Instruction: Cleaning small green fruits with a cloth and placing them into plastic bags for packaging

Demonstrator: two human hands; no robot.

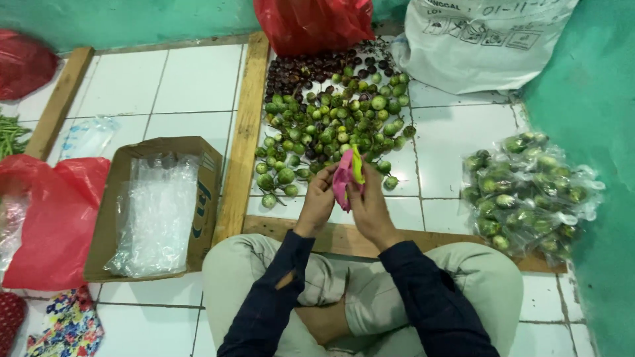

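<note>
Seated cross-legged on white tiled floor, dark blue sleeves reaching forward over pale trousers

Left hand and right hand raised together just above a wooden plank, both fingers curled and pinching a pink and yellow-green piece of plastic, left from its left side, right from below and behind

Held plastic standing upright between the two hands, its top edge overlapping the near rim of a heap of small round green eggplants spread on the tiles ahead

Beyond the green heap, a patch of dark brownish-purple round fruits, touching a red plastic bag at the far wall

To the right of that, a big white sack leaning against the teal wall

Well to the right of the hands, a pile of clear bags filled with green eggplants, resting partly on the tiles and against the wall

To the left, past an upright wooden slat, an open cardboard box holding a stack of clear plastic bags

Further left, another red bag, some green beans at the edge, and a flowered cloth in the near corner
</note>
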